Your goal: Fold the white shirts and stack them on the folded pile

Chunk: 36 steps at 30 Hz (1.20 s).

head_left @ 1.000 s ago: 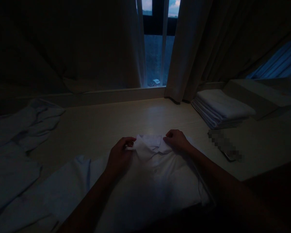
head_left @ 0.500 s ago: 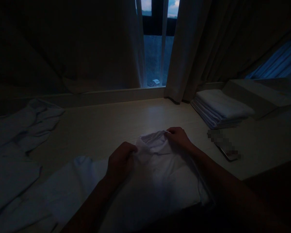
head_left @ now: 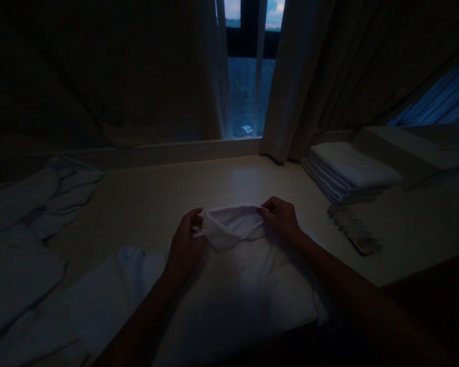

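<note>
Nearest, the shirt (head_left: 229,290) lies front up on the worktop (head_left: 156,191), its body running down to the lower edge of the view, too dark there to make out the hem. The left forearm (head_left: 137,311) crosses in front of some loose cloth (head_left: 95,288) beside the shirt; the right forearm (head_left: 329,265) passes over the shirt's right side. Whether that cloth is a sleeve or another garment, I cannot tell. A brush of the left forearm could drag it and, if it is joined on, pucker the shirt's body.

Further up, the hands flank the collar (head_left: 222,234) at the shirt's far end. The right hand (head_left: 284,220) has its grip pinched on the collar's right end. The left hand (head_left: 186,242) is at the other end, fingers curled by the fabric; whether its grip is clamped or apart, I cannot tell. If only the right end is held firmly, an uneven pull could skew the collar or turn a corner under, and in such poor light a crease would be easy to miss.

Beyond, crumpled clothes (head_left: 23,219) spread on the left. On the right, a pixel-masked item (head_left: 354,229) lies near the right forearm, where an outward swing could knock it. Behind it sits a folded stack (head_left: 352,165), whose layers could slide if nudged, just beside a box (head_left: 401,148). Farthest are the curtains (head_left: 294,86) and a narrow window (head_left: 247,92).
</note>
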### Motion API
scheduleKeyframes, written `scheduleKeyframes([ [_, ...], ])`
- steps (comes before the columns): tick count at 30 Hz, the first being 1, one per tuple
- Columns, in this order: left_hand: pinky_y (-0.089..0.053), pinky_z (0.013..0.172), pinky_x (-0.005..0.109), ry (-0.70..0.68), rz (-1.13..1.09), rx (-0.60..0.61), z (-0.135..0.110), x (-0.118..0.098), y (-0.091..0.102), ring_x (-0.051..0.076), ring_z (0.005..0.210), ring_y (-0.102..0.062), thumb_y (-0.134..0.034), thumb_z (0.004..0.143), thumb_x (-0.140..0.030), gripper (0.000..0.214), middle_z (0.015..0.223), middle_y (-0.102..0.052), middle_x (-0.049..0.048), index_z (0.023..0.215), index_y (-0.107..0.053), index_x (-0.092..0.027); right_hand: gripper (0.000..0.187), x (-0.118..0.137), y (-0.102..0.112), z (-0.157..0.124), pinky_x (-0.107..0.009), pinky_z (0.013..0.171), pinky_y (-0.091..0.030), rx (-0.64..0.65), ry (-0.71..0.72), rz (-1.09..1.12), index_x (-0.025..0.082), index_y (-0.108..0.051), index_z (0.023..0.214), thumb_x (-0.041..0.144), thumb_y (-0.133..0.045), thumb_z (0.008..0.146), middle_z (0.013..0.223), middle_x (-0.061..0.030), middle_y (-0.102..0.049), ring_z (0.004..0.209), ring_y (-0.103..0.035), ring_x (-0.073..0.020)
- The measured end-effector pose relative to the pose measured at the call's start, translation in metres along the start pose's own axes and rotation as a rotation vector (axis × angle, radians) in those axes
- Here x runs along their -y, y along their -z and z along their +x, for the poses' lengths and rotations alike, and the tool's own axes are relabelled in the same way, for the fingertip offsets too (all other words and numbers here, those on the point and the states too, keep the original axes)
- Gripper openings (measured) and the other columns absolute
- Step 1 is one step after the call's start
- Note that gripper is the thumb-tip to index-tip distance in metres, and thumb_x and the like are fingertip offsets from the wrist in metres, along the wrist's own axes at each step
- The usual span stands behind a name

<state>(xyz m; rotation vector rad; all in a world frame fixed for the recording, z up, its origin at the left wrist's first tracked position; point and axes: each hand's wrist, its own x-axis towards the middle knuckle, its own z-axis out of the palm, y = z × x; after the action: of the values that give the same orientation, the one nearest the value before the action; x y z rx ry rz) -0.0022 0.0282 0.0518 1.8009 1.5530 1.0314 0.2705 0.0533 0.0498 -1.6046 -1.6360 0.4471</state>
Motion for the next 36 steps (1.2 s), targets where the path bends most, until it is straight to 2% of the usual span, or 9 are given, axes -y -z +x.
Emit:
scheduleKeyframes([
  [2,-0.046,0.086,0.031,0.071,-0.040,0.024,0.003,-0.002,0.003,0.018,0.099,-0.059,-0.044,0.083,-0.031,0.049,0.114,-0.061,0.0059,0.131,-0.048,-0.022,0.016,-0.001,-0.001,0.000,-0.024,0.064,-0.040,0.001,0.042,0.030,0.019,-0.063,0.074,0.033,-0.069,0.078,0.071,0.0006,-0.064,0.066,-0.058,-0.0133],
  [4,-0.047,0.086,0.033,0.080,0.040,0.017,0.003,-0.006,0.004,0.019,0.097,-0.060,-0.044,0.087,-0.043,0.045,0.111,-0.064,0.0054,0.125,-0.055,-0.023,0.017,-0.001,-0.003,-0.001,-0.023,0.063,-0.040,0.001,0.098,0.076,0.019,-0.062,0.077,0.033,-0.071,0.077,0.074,0.0010,-0.063,0.068,-0.057,-0.0130],
  [7,-0.047,0.086,0.034,-0.076,0.232,-0.077,0.000,-0.013,0.001,0.020,0.094,-0.061,-0.060,0.079,-0.051,0.046,0.107,-0.066,0.0047,0.116,-0.061,-0.023,0.017,0.003,-0.005,-0.006,-0.023,0.060,-0.040,0.040,0.160,0.093,0.021,-0.062,0.083,0.034,-0.071,0.079,0.075,0.0017,-0.063,0.066,-0.057,-0.0130],
  [11,-0.048,0.080,0.031,-0.310,0.353,-0.198,-0.005,-0.015,-0.004,0.019,0.088,-0.061,-0.067,0.078,-0.044,0.029,0.092,-0.067,0.0041,0.095,-0.065,-0.020,0.031,0.012,-0.005,-0.012,-0.028,0.074,-0.044,0.132,0.352,0.084,0.025,-0.060,0.112,0.035,-0.068,0.085,0.095,-0.0020,-0.066,0.082,-0.059,-0.0161],
  [14,-0.046,0.076,0.032,-0.457,0.445,-0.183,-0.007,-0.014,-0.005,0.018,0.084,-0.059,-0.065,0.081,-0.036,0.018,0.083,-0.065,0.0041,0.083,-0.064,-0.019,0.028,0.019,-0.006,-0.015,-0.033,0.080,-0.042,0.167,0.516,-0.027,0.025,-0.064,0.113,0.038,-0.063,0.089,0.095,-0.0047,-0.065,0.087,-0.057,-0.0186],
  [19,-0.043,0.079,0.035,-0.691,0.587,-0.167,-0.013,-0.018,-0.004,0.019,0.086,-0.058,-0.066,0.080,-0.026,0.010,0.086,-0.068,0.0035,0.089,-0.066,-0.021,0.026,0.035,-0.010,-0.024,-0.040,0.088,-0.036,0.127,0.669,-0.220,0.025,-0.067,0.109,0.041,-0.059,0.091,0.103,-0.0068,-0.065,0.098,-0.051,-0.0227],
  [24,-0.042,0.079,0.036,-0.825,0.625,-0.136,-0.018,-0.021,-0.006,0.019,0.087,-0.059,-0.065,0.080,-0.020,0.021,0.091,-0.071,0.0034,0.101,-0.065,-0.021,0.020,0.044,-0.016,-0.035,-0.040,0.090,-0.032,0.102,0.802,-0.285,0.027,-0.066,0.111,0.028,-0.051,0.096,0.093,-0.0020,-0.068,0.095,-0.051,-0.0202],
  [28,-0.041,0.078,0.036,-0.850,0.627,-0.167,-0.016,-0.020,-0.003,0.019,0.085,-0.059,-0.067,0.079,-0.021,0.023,0.087,-0.072,0.0020,0.102,-0.065,-0.022,0.019,0.037,-0.011,-0.030,-0.040,0.091,-0.029,0.064,0.812,-0.355,0.024,-0.066,0.107,0.023,-0.049,0.097,0.090,-0.0019,-0.068,0.091,-0.051,-0.0193],
  [36,-0.040,0.074,0.034,-0.789,0.681,-0.245,-0.004,-0.013,0.011,0.018,0.076,-0.058,-0.067,0.079,-0.026,0.017,0.079,-0.070,0.0009,0.096,-0.068,-0.024,0.019,0.018,0.011,-0.006,-0.038,0.085,-0.029,-0.076,0.612,-0.531,0.020,-0.067,0.094,0.027,-0.050,0.094,0.084,-0.0055,-0.068,0.087,-0.051,-0.0212],
])
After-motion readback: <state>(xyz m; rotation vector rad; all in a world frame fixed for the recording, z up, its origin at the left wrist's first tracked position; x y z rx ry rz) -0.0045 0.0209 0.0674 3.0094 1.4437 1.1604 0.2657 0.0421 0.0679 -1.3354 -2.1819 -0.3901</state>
